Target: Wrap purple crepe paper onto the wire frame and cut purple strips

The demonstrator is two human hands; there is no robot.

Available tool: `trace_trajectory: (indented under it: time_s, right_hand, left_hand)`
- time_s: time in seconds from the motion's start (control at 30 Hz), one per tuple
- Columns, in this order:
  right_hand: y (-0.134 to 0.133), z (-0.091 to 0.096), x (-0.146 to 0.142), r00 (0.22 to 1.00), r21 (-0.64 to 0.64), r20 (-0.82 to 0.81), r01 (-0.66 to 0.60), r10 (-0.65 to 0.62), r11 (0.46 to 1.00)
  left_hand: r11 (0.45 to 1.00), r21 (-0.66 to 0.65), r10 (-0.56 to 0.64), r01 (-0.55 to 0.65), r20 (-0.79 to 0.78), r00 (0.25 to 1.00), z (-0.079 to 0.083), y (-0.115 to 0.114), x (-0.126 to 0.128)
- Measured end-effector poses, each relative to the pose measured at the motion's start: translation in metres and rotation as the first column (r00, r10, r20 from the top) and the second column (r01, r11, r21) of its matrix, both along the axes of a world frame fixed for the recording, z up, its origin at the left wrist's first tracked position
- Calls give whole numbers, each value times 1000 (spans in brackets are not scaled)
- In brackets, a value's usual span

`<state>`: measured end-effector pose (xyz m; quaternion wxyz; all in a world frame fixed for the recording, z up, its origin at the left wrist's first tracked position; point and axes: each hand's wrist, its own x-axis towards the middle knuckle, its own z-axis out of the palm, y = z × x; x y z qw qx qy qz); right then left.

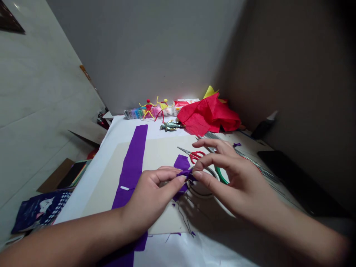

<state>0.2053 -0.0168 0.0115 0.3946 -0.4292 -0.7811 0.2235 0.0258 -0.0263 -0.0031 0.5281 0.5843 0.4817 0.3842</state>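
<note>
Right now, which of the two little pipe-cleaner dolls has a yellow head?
The right-hand doll has it: yellow head and body, red legs. The left-hand doll has a red head and body with yellow arms and legs.

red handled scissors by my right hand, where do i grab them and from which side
Take the red plastic finger loops from the right, the side your right hand is on. The scissors lie flat on the cream board with their blades pointing left, so the loops are the nearest part and your fingers stay off the points.
</note>
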Motion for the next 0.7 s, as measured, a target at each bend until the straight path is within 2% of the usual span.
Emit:
trace_trajectory:
  time_s: [0.27, 0.43, 0.7]
  right_hand:
    - [5, -9, -7, 998, 34, 61, 25, -27, 999]
    - [3, -9, -7, 998, 53, 54, 25, -28, 998]
    - [1, -9, -7, 996, 80, 87, 14, -21, 997]
  left_hand:
    - [999, 35, 22, -22, -5, 1000, 0, 1, -2]
    - [993, 101, 59, -54, -43, 997, 0, 0, 0]
    - [990, 128, 71, -64, -55, 996, 1, 0, 1]
